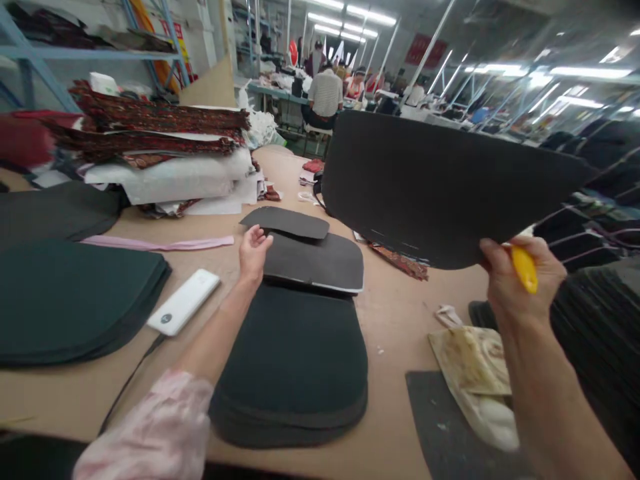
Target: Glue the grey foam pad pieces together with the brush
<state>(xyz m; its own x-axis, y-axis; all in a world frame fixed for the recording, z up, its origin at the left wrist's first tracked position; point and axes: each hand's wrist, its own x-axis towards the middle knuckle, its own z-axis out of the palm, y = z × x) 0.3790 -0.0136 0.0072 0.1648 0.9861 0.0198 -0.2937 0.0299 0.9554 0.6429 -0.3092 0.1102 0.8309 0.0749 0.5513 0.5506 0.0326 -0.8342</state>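
Nearest you, your right hand [520, 280] is clamped on the lower edge of a large dark felt panel [440, 187], lifted clear of the table and tilted toward you, with a yellow tool [524, 268] pinched in the same grip; keep the thumb firm on that edge so the sheet does not sag or swing, and mind that the tool's tip stays off the felt; your left hand [254, 253] lies open, fingers loose, on the edge of the small dark pad with a pale rim [320, 263] that sits on the nearer stack of dark rounded pads [295, 360]; I judge it best to press that pad flat so the pile does not shift while the panel is aloft; the wooden table [400, 313] also carries a white power bank [183, 301] with its cable, a second dark stack [75, 300] to the left, a stained cloth [475, 367] to the right, a pink strip [160, 243], and, farther back, folded patterned red fabric [150, 127] on white sheets; beyond lies a long workshop under strip lights, where a person in a striped shirt [325, 93] sits facing away.
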